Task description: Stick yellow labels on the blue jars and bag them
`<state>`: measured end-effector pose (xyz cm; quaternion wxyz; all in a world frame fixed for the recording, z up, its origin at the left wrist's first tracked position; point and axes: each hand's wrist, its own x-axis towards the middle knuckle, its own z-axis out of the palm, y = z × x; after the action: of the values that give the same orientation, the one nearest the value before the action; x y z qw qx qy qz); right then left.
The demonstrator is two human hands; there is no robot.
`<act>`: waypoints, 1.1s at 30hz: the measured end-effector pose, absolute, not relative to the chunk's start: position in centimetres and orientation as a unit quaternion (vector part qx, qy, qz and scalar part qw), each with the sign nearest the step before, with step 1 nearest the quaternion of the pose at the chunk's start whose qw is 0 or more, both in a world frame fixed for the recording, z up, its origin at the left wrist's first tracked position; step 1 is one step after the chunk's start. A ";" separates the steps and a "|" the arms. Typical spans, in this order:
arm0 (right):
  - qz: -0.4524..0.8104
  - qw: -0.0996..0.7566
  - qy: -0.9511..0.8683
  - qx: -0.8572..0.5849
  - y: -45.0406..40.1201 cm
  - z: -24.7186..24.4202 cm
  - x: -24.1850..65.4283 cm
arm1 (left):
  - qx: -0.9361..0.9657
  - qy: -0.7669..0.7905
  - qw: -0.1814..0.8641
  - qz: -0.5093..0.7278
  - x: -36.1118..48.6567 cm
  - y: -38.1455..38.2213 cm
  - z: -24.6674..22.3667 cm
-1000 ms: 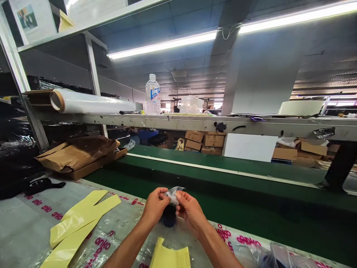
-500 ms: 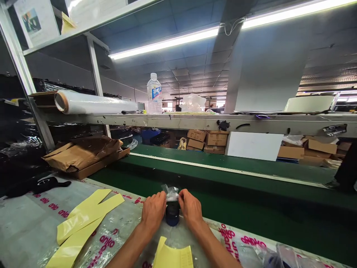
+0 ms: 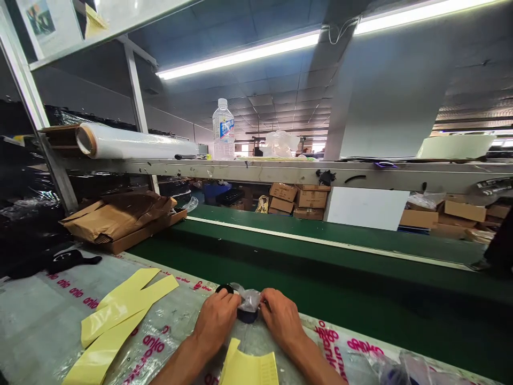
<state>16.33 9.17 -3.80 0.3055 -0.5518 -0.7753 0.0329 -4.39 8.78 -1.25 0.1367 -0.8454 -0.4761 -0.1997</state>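
Observation:
A small dark blue round container point(image 3: 247, 315) stands on the plastic-covered table, with a crumpled clear plastic bag point(image 3: 250, 300) over its top. My left hand point(image 3: 218, 313) is at its left, fingers closed on a black round piece point(image 3: 225, 289) that looks like a lid, partly hidden behind the fingers. At its right, my right hand point(image 3: 281, 315) pinches the edge of the clear bag. Just in front of the container lies a curved yellow sheet point(image 3: 249, 368).
Yellow strips point(image 3: 128, 310) and a black cloth item point(image 3: 70, 263) lie at the left. Brown paper on a flat carton point(image 3: 136, 235) sits beyond. A green conveyor belt point(image 3: 320, 289) runs behind the table. Overhead, a shelf beam point(image 3: 264, 172) carries a bottle point(image 3: 223, 131) and a film roll point(image 3: 136, 143).
The black round piece now shows at my left hand, off the container's top. The clear bag has slumped lower over the container. Both hands have moved slightly down.

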 end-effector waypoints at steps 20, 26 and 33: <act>-0.050 0.138 -0.856 -0.496 8.8 -3.5 15.3 | -0.845 -0.514 0.007 -0.146 -3.7 8.9 -3.7; 0.011 0.150 -0.842 -0.518 9.2 -1.6 15.6 | -0.831 -0.512 -0.070 -0.206 -4.3 9.1 -2.9; 0.080 0.202 -0.807 -0.549 8.4 -2.4 16.7 | -0.819 -0.486 -0.130 -0.278 -3.6 9.1 -3.2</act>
<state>16.72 8.35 -2.44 0.2015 -0.5486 -0.8074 0.0802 -3.58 9.09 -3.21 -0.1298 -0.8186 -0.4856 -0.2780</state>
